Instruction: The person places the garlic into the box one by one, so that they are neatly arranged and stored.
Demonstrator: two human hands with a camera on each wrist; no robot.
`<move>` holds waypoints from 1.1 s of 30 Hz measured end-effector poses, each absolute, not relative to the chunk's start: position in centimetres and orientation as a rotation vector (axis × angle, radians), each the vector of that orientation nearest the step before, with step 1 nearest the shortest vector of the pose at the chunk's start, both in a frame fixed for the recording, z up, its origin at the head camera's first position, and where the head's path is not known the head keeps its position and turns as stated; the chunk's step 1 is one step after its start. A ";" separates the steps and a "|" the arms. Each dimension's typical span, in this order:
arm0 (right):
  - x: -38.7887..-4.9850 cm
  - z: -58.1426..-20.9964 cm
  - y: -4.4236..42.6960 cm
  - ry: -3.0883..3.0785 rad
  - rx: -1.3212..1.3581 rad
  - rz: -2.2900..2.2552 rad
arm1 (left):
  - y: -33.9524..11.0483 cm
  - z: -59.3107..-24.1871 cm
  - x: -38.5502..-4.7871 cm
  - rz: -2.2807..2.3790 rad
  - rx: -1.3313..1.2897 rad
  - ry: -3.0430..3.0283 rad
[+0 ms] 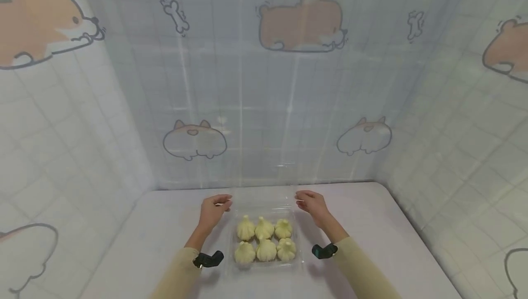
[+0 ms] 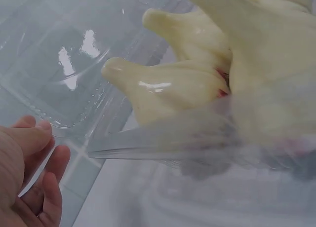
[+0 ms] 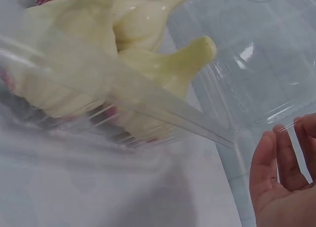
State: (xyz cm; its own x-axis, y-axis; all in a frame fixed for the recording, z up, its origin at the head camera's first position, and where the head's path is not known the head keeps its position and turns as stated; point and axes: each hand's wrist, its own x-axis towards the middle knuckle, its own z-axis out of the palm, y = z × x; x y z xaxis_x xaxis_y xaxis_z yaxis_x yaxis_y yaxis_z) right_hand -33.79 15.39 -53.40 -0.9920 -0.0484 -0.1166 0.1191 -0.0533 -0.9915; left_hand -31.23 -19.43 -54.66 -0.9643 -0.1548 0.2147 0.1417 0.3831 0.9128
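A clear plastic clamshell box (image 1: 270, 265) sits on the table with its hinged lid (image 1: 264, 196) swung open at the far side. Several pale garlic bulbs (image 1: 266, 250) lie inside in two rows, stems pointing mostly away from me. At the lid's left edge, my left hand (image 1: 211, 212) pinches the plastic between thumb and fingertips. My right hand (image 1: 315, 208) holds the opposite edge by its fingertips. Both wrist views show the lid corners at the fingertips, and glossy garlic (image 2: 168, 89) behind the box's see-through side wall (image 3: 163, 101).
The box stands on a white-covered table (image 1: 354, 216). Behind the table and on both sides hang pale curtains (image 1: 264, 97) with a tile pattern and cartoon dogs. Each wrist carries a black camera (image 1: 208, 259).
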 end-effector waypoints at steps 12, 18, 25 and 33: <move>-33.0 -53.2 15.9 2.093 -0.094 -2.186 | -19.4 -54.5 -30.1 -1.710 0.033 -2.282; -32.3 -53.2 16.7 2.151 -0.104 -2.066 | -19.1 -54.6 -29.5 -1.704 0.044 -2.294; -31.3 -53.0 17.2 2.124 -0.127 -2.017 | -19.3 -54.3 -28.3 -1.751 0.033 -2.352; -29.5 -52.9 18.1 2.073 -0.246 -2.007 | -19.2 -53.7 -26.8 -1.917 0.025 -2.378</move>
State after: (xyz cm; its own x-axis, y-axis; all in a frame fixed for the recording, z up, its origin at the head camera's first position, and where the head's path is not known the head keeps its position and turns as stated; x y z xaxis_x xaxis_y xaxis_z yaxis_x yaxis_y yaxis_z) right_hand -29.53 18.08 -52.92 -0.9558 -0.2882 -0.0579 0.0486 0.0396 -0.9980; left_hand -26.75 -19.20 -53.65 -0.9960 -0.0677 0.0576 0.0419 0.2135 0.9760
